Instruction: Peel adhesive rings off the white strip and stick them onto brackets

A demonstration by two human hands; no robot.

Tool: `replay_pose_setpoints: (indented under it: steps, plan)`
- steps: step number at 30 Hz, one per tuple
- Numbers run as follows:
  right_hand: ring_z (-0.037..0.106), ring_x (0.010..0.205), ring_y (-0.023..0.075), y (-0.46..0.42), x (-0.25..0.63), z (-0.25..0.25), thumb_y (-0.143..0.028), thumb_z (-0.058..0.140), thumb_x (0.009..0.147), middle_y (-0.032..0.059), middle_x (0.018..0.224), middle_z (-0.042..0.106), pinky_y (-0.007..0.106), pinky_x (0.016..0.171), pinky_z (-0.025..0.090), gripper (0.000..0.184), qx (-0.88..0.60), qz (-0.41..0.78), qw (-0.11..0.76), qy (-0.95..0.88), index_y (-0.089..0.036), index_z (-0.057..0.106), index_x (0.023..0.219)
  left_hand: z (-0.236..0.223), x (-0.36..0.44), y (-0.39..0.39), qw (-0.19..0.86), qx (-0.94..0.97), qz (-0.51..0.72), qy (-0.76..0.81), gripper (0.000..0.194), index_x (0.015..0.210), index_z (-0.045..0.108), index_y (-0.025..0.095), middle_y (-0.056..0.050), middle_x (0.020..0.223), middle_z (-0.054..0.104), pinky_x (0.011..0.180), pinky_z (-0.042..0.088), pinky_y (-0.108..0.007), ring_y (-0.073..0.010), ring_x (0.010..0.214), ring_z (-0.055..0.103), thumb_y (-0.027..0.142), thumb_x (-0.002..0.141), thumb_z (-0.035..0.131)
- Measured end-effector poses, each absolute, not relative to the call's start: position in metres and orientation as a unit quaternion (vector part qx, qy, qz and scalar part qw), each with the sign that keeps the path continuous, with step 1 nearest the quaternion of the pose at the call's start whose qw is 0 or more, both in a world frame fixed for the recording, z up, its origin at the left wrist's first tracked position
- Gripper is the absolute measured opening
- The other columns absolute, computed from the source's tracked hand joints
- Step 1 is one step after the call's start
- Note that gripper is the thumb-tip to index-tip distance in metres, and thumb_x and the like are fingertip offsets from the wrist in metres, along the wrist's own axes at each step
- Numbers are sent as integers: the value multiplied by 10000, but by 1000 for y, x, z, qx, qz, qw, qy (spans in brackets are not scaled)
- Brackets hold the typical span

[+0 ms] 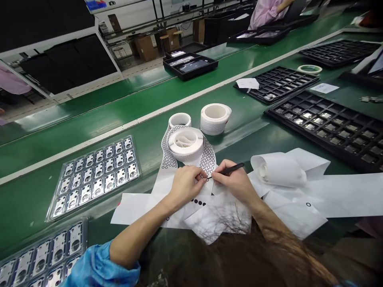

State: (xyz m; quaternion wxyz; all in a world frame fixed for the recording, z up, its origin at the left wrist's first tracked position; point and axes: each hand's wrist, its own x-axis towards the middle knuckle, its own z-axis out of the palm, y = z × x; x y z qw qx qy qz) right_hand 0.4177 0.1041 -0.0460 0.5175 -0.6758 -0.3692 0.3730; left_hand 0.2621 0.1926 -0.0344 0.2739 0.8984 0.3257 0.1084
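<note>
Here, on the green bench, a white liner strip printed with black rings trails from its roll, the left hand pinching its edge, the right hand gripping black tweezers whose tip touches the strip.

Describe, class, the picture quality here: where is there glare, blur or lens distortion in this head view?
Head view: glare glints off the metal plates in the clear tray and off the green bench; straight bench edges bow from wide-angle distortion; hair at the bottom is soft and out of focus; the left hand, right hand and black tweezers over the ring-sticker strip are sharp.
</note>
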Motion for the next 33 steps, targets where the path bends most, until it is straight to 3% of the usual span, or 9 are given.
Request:
replay_pose_setpoints:
  steps: [33]
  plan:
    - [612, 500, 142, 107, 422, -48, -337, 725, 596, -5, 581, 652, 244, 517, 485, 231, -643, 412, 556, -328, -197, 545, 633, -34, 263, 192, 265, 903, 121, 317, 62, 820, 709, 227, 32, 731, 679, 654, 364, -283, -159, 718, 603, 215, 852, 658]
